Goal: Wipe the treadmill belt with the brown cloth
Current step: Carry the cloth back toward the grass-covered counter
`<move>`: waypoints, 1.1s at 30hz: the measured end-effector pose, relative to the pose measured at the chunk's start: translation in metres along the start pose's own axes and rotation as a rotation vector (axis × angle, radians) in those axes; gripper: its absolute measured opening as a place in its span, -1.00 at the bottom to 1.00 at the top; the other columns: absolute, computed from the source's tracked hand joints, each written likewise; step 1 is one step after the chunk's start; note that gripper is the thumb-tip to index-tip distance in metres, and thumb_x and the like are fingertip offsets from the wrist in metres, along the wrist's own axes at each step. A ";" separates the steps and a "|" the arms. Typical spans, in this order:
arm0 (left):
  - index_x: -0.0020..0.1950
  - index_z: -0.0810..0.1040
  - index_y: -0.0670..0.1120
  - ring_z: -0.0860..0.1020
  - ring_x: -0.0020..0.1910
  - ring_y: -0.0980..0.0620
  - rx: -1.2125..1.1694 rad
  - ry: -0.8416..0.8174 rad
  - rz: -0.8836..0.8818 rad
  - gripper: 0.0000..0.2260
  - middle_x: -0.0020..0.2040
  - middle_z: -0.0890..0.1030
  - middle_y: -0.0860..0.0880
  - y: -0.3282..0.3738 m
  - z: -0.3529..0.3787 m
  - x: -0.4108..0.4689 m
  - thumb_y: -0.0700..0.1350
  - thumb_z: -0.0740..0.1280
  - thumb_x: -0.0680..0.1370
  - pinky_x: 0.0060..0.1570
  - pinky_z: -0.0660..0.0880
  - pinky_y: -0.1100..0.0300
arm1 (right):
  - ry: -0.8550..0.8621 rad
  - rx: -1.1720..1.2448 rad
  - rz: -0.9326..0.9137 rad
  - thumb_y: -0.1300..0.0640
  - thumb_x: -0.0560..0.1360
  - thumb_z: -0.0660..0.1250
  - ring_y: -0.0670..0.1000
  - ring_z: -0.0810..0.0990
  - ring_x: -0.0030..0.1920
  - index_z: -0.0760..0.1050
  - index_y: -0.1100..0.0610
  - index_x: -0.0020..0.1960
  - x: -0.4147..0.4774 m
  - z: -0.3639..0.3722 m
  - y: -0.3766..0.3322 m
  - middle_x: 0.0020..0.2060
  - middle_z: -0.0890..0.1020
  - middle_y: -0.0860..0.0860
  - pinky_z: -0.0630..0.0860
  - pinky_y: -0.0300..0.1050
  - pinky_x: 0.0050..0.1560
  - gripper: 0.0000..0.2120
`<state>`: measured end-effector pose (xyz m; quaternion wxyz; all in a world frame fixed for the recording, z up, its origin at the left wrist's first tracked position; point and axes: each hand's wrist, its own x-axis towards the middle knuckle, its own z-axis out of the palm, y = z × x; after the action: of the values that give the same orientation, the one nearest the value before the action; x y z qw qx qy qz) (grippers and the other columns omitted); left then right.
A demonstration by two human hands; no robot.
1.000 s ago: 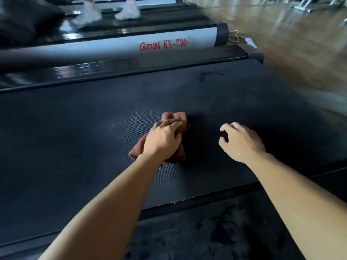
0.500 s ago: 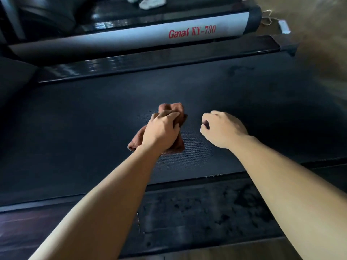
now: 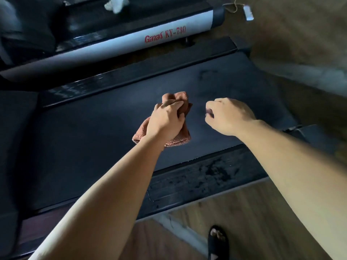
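Bunching nubby brown cloth (image 3: 176,99) (left hand (image 3: 165,122)) over matte treadmill belt (image 3: 93,132).

Pretty much just bare forearms (image 3: 105,194) here, uncovered as far as you can see, and the left hand (image 3: 165,122) and right hand (image 3: 231,115) are bare as well. One foot (image 3: 216,234) shows in a black open-toe slide (image 3: 218,246), with a wide strap and toes poking out.
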<state>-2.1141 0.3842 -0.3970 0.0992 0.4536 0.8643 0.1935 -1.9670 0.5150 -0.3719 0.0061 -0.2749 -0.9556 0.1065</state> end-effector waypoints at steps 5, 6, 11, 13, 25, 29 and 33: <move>0.34 0.54 0.04 0.46 0.19 -0.21 0.000 -0.037 0.156 -0.67 0.36 0.50 -0.04 0.091 -0.054 0.003 -0.06 0.26 0.57 0.21 0.38 -0.03 | 0.048 -0.022 0.114 0.01 0.56 0.20 0.12 0.53 -0.21 0.53 0.04 -0.03 -0.056 -0.089 0.034 -0.11 0.60 0.01 0.31 -0.16 -0.34 -0.83; 0.34 0.54 0.04 0.46 0.19 -0.22 -0.002 -0.045 0.192 -0.66 0.36 0.50 -0.04 0.113 -0.064 0.002 -0.06 0.26 0.57 0.22 0.37 -0.03 | 0.061 -0.012 0.142 0.01 0.56 0.21 0.13 0.53 -0.22 0.53 0.04 -0.03 -0.069 -0.106 0.042 -0.11 0.60 0.02 0.30 -0.16 -0.34 -0.84; 0.39 0.51 0.05 0.40 0.31 -0.19 -0.015 -0.103 0.384 -0.64 0.43 0.45 0.00 0.232 -0.099 -0.001 -0.06 0.27 0.59 0.28 0.34 0.00 | 0.113 -0.011 0.304 0.00 0.51 0.23 0.17 0.60 -0.13 0.56 0.02 -0.03 -0.136 -0.187 0.092 -0.06 0.66 0.03 0.47 -0.07 -0.22 -0.84; 0.39 0.50 0.06 0.40 0.32 -0.20 -0.029 -0.142 0.473 -0.64 0.43 0.44 -0.01 0.283 -0.104 -0.004 -0.06 0.27 0.59 0.31 0.35 -0.03 | 0.116 -0.027 0.384 0.01 0.49 0.22 0.17 0.60 -0.11 0.56 0.01 -0.04 -0.165 -0.216 0.119 -0.06 0.66 0.03 0.44 -0.08 -0.23 -0.83; 0.40 0.51 0.02 0.44 0.31 -0.21 -0.084 -0.235 0.803 -0.61 0.44 0.45 -0.06 0.570 -0.125 -0.050 -0.06 0.31 0.56 0.37 0.31 0.00 | 0.243 -0.037 0.762 -0.06 0.44 0.19 0.21 0.63 -0.07 0.54 -0.04 -0.03 -0.346 -0.366 0.252 -0.06 0.67 0.01 0.54 -0.03 -0.14 -0.79; 0.41 0.48 0.06 0.44 0.36 -0.19 -0.115 -0.275 0.932 -0.61 0.47 0.42 -0.02 0.661 -0.124 -0.068 -0.05 0.31 0.57 0.33 0.38 -0.12 | 0.287 -0.059 0.898 -0.04 0.49 0.21 0.19 0.62 -0.02 0.55 -0.01 -0.02 -0.420 -0.408 0.286 -0.01 0.66 0.02 0.38 -0.09 -0.18 -0.81; 0.47 0.42 0.06 0.37 0.43 -0.14 -0.162 -0.324 1.060 -0.58 0.50 0.37 -0.01 0.743 -0.109 -0.089 -0.02 0.28 0.60 0.34 0.38 -0.11 | 0.304 -0.057 1.071 -0.03 0.52 0.22 0.18 0.61 0.02 0.53 0.00 -0.01 -0.484 -0.442 0.312 0.05 0.63 0.03 0.32 -0.12 -0.16 -0.84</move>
<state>-1.5475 0.6660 0.0168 0.1546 0.8409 0.4742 0.2103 -1.3612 0.6063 0.0184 0.0814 -0.7345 -0.6731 0.0280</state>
